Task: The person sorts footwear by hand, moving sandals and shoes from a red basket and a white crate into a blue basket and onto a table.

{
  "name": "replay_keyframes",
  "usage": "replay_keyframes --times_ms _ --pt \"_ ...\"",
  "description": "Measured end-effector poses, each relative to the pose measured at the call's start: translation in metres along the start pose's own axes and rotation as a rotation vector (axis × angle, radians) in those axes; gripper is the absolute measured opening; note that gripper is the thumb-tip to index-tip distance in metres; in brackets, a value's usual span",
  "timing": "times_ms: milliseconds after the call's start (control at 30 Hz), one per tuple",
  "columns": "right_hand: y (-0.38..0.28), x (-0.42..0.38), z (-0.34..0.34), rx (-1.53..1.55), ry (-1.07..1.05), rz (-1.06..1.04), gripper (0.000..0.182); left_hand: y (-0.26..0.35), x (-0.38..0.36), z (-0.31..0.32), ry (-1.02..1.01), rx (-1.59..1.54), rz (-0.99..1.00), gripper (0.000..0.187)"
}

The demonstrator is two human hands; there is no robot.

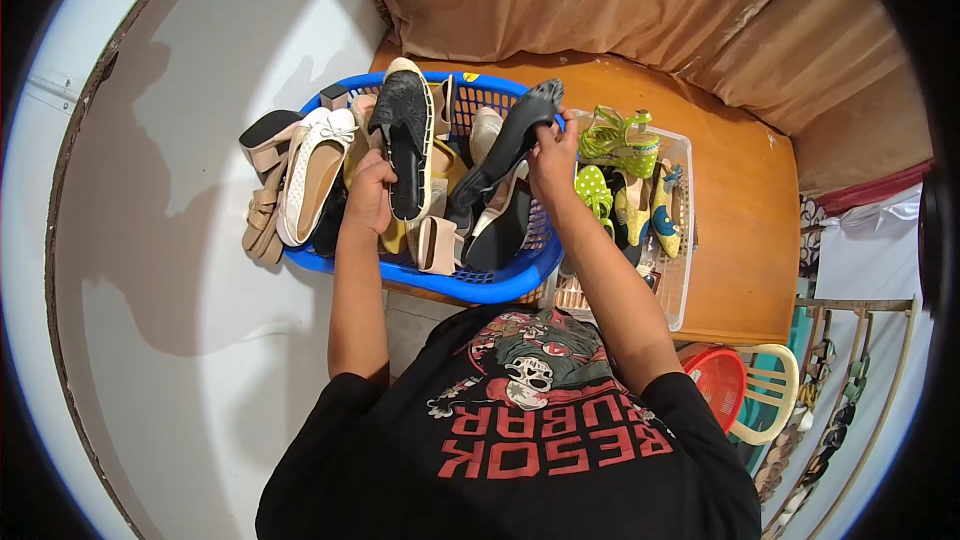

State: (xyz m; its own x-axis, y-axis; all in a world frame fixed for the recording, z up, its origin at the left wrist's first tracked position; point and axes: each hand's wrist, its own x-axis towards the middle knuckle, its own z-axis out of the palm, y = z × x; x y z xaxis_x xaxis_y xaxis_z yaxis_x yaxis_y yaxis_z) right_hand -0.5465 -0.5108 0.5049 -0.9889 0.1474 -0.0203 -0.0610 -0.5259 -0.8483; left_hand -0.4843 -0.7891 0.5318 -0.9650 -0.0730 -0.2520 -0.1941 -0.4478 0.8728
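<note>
My left hand [371,192] grips a black espadrille [406,140] with a pale woven edge by its heel end, toe pointing away from me. In my right hand [553,162] is a glossy black shoe [513,140], held tilted over the right side of a blue plastic basket [480,290]. Both shoes are above the basket, which is heaped with shoes. Among them, a white flat with a bow [312,177] lies at the left rim, and a beige block-heeled shoe [438,245] is near the front.
A clear plastic bin [682,270] right of the basket holds green and yellow shoes [620,143]. Both containers are on a wooden table [745,230]. Brown curtains [600,0] hang behind. A red stool [715,385], cream chair [768,393] and shoe rack [850,400] stand at the right.
</note>
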Motion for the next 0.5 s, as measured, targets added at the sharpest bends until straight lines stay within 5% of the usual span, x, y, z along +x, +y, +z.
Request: replay_keyframes --times_ms 67,133,200,267,367,500 --pt "-0.029 -0.003 0.02 0.142 0.036 0.232 0.031 0.009 -0.011 0.03 0.043 -0.023 -0.035 0.012" --pt "-0.002 0.016 0.009 0.029 0.226 0.301 0.023 -0.017 0.008 0.009 -0.052 -0.034 -0.038 0.014" --pt "0.008 0.02 -0.006 0.058 0.047 0.496 0.026 -0.014 -0.001 0.037 -0.045 0.052 -0.052 0.036" --pt "0.023 0.018 -0.015 0.22 -0.017 0.662 0.025 -0.025 0.005 0.044 -0.067 0.01 -0.098 0.038" --pt "0.011 -0.002 -0.012 0.347 -0.074 0.661 0.039 -0.016 -0.012 0.077 -0.017 -0.102 -0.041 0.032" --pt "-0.038 -0.043 0.018 0.191 -0.058 0.577 0.083 -0.008 -0.017 0.087 -0.058 -0.086 -0.059 0.037"
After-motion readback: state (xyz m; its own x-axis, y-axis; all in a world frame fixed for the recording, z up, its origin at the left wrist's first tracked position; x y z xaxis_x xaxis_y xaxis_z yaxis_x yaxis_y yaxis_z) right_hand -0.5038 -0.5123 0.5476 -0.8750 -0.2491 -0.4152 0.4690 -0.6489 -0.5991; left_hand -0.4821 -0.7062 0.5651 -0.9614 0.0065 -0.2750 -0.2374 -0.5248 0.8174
